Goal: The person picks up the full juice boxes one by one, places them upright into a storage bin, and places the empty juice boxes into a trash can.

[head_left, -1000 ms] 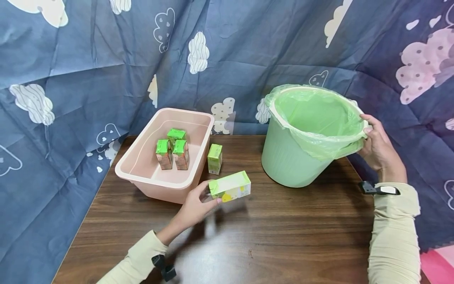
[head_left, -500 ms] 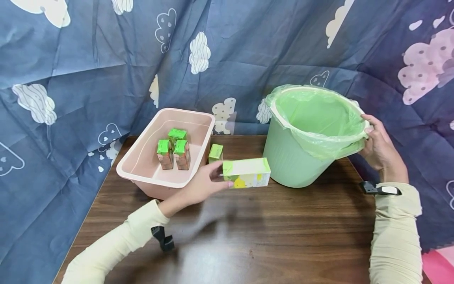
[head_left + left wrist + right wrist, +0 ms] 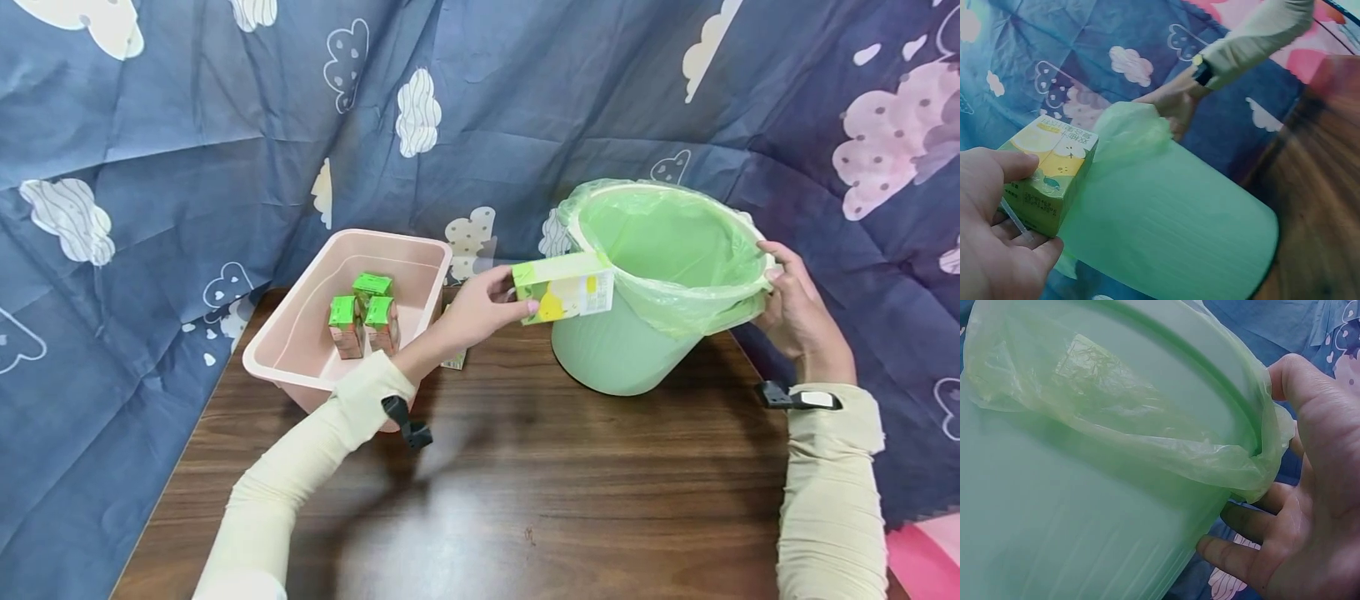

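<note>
My left hand pinches a juice box with a lemon picture, thumb on one side and fingers on the other. In the left wrist view, a thin clear straw lies against the box near the fingers. The box is held above the table, overlapping the near left rim of a green trash bin in the head view. A thin green bag lines the bin and folds over its rim. My right hand grips the bin's right rim, thumb on top and fingers along the outside.
A pink tub at the left holds several green-topped drink cartons. Another small carton stands right of the tub, mostly hidden behind my left hand. A blue cloud-print cloth hangs behind the brown wooden table.
My left hand has carried the juice box up and to the right, from beside the tub to the bin's left rim. The right hand has stayed on the bin.
</note>
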`<move>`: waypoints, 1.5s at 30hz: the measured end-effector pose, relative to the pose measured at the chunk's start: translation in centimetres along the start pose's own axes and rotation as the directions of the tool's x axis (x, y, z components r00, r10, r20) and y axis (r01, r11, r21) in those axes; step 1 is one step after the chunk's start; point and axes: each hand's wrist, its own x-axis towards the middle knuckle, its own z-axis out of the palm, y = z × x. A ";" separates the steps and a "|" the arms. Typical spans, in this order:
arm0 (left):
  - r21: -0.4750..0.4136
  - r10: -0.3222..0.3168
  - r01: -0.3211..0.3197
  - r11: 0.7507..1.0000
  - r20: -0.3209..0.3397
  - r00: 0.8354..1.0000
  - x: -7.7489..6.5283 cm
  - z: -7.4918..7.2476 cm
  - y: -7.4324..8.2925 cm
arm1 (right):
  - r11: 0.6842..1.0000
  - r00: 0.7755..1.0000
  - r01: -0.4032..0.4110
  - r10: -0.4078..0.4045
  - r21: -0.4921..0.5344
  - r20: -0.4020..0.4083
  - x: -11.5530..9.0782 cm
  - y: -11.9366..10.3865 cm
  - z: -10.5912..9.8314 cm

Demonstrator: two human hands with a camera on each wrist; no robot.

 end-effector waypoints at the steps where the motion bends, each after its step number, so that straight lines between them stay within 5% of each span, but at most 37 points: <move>1: -0.013 0.002 -0.002 1.000 -0.006 1.000 0.5 0.1 0.2 | 1.000 1.000 -0.002 0.002 0.004 0.000 0.1 0.0 0.0; 10: -0.031 0.052 -0.052 0.998 0.006 0.999 5.6 0.5 3.8 | 1.000 1.000 0.004 -0.004 0.012 0.004 0.3 0.0 0.0; 23: 0.127 0.036 -0.044 0.991 0.064 0.997 11.8 2.5 9.4 | 0.999 1.000 0.019 -0.018 -0.028 0.012 0.1 0.4 0.0; 32: 0.240 0.011 -0.032 0.970 0.085 0.996 14.3 4.2 9.9 | 0.999 1.000 0.022 -0.022 -0.025 0.011 0.1 0.4 0.1; 45: 0.143 -0.047 0.036 0.989 0.070 0.996 14.6 4.2 8.9 | 0.997 1.000 0.026 -0.027 -0.067 -0.009 -0.1 0.2 0.2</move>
